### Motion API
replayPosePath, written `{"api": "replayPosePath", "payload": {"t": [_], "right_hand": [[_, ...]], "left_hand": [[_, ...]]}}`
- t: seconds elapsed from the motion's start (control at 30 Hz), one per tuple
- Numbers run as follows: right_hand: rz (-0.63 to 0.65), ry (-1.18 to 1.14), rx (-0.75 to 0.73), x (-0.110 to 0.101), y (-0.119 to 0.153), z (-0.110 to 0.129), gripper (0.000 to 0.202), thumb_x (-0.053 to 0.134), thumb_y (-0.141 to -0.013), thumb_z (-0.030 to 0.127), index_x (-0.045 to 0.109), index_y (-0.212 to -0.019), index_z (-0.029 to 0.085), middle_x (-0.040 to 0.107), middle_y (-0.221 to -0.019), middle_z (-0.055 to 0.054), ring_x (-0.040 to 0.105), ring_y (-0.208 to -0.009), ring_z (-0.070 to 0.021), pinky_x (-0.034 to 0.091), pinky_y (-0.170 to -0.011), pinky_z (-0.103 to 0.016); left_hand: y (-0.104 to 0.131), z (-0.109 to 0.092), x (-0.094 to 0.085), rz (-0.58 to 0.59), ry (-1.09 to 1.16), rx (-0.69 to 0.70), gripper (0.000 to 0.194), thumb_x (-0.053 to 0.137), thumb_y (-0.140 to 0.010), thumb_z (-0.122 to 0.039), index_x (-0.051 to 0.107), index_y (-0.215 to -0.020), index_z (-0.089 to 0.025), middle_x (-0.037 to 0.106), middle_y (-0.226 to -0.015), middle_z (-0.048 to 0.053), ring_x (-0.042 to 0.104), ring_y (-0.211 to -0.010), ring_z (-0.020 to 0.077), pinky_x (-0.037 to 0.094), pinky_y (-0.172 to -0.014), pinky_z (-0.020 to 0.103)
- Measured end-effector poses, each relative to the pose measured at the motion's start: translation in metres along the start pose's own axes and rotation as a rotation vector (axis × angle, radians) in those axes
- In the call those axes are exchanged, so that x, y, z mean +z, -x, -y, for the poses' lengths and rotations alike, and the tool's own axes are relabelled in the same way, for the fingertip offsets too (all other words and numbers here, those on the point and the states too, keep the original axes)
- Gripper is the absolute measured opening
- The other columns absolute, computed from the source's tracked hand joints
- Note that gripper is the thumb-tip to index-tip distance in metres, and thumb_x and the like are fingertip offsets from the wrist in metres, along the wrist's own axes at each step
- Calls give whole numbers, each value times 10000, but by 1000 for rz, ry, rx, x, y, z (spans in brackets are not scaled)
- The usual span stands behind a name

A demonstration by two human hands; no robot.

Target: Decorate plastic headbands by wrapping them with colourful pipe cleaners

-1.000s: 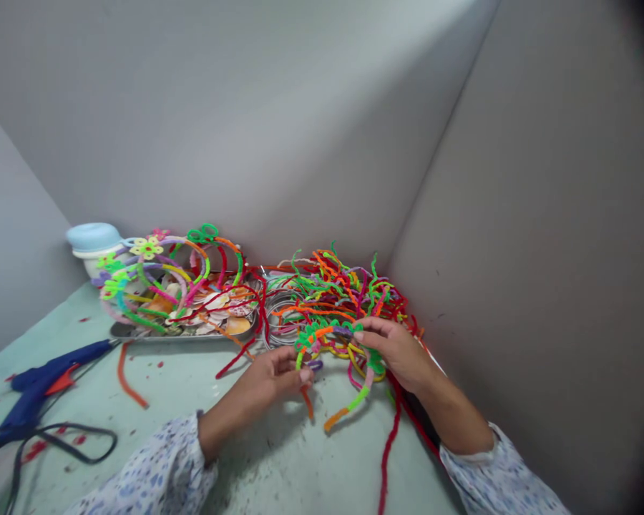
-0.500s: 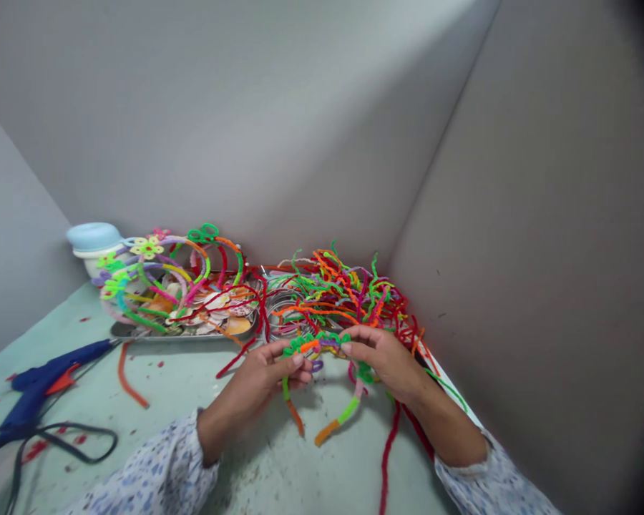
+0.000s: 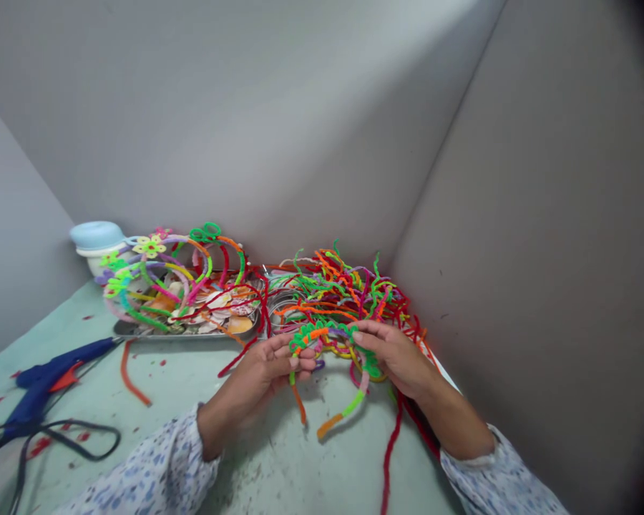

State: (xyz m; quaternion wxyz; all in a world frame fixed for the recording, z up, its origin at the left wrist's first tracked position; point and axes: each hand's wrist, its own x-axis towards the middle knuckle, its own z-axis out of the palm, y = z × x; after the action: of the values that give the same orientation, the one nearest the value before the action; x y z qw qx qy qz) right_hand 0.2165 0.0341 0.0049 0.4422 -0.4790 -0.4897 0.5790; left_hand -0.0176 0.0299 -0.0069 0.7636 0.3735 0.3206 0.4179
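Note:
Between my two hands is a headband (image 3: 318, 334) wrapped in coloured pipe cleaner, with green loops along its top and its two ends pointing down toward me. My left hand (image 3: 272, 366) pinches its left side between thumb and fingers. On the right side, my right hand (image 3: 391, 352) closes on the band near a green looped bit. Under and behind the band lie yellow, pink and purple pipe cleaner pieces, partly hidden by my hands.
A metal tray (image 3: 187, 336) holds seashells and several wrapped headbands (image 3: 150, 247). Beside it is a heap of pipe cleaners (image 3: 343, 286). A blue glue gun (image 3: 43, 379) with a black cord lies at left, below a blue-lidded white container (image 3: 97, 239). Grey walls enclose the table.
The headband has tilted, so more of its arch and green loops shows. My left thumb has shifted lower on it. The whole view has moved slightly.

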Motion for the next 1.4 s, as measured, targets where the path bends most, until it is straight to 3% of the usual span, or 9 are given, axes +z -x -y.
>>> {"api": "replayPosePath", "payload": {"t": [0.23,0.4,0.57,0.93,1.03,1.23,1.4], "right_hand": [[53,-23,14,-8,-1,-5,271,663,-759,420,698,-913,201,680,-872,-42,614,-783,-161,465,-671,-242],[120,-3,21,-10,-1,-6,265,636,-779,420,689,-868,176,681,-845,-53,620,-774,-166,463,-699,-260],[165,18,0,-10,3,-3,266,673,-749,327,682,-983,199,686,-854,-34,613,-744,-149,439,-711,-269],[71,198,-55,3,9,8,239,667,-737,298,673,-951,192,671,-854,-14,591,-752,-153,420,-698,-265],[51,214,-53,6,10,10,199,668,-736,295,666,-902,186,658,-811,-5,579,-716,-145,414,-666,-257],[141,245,-20,9,11,8,110,632,-764,276,652,-843,203,600,-698,30,518,-542,-106,382,-556,-240],[215,247,-33,13,12,4,108,616,-780,258,653,-867,206,614,-746,11,536,-614,-121,406,-576,-242]], "left_hand": [[-3,0,-5,-33,39,33,327,661,-732,-59,591,-1042,-135,695,-972,103,682,-813,163,548,-752,262],[-5,-1,-7,-47,46,38,272,635,-734,-26,596,-986,-123,691,-948,98,675,-796,153,553,-728,245],[-6,-3,-9,-87,62,33,295,593,-745,2,584,-1016,-114,687,-961,112,674,-768,144,554,-725,245],[-5,-4,-10,-91,11,48,251,592,-703,-14,610,-931,-118,691,-888,92,661,-727,143,521,-702,236],[-2,-7,-6,-58,-24,34,239,598,-707,-39,610,-933,-118,685,-877,90,657,-739,158,510,-715,260],[3,-12,4,-48,-140,32,306,677,-740,-191,602,-1035,-160,659,-887,49,634,-789,166,485,-791,313],[2,-8,2,-81,-358,36,312,717,-712,-312,627,-971,-163,644,-740,17,593,-661,139,467,-668,269]]}}
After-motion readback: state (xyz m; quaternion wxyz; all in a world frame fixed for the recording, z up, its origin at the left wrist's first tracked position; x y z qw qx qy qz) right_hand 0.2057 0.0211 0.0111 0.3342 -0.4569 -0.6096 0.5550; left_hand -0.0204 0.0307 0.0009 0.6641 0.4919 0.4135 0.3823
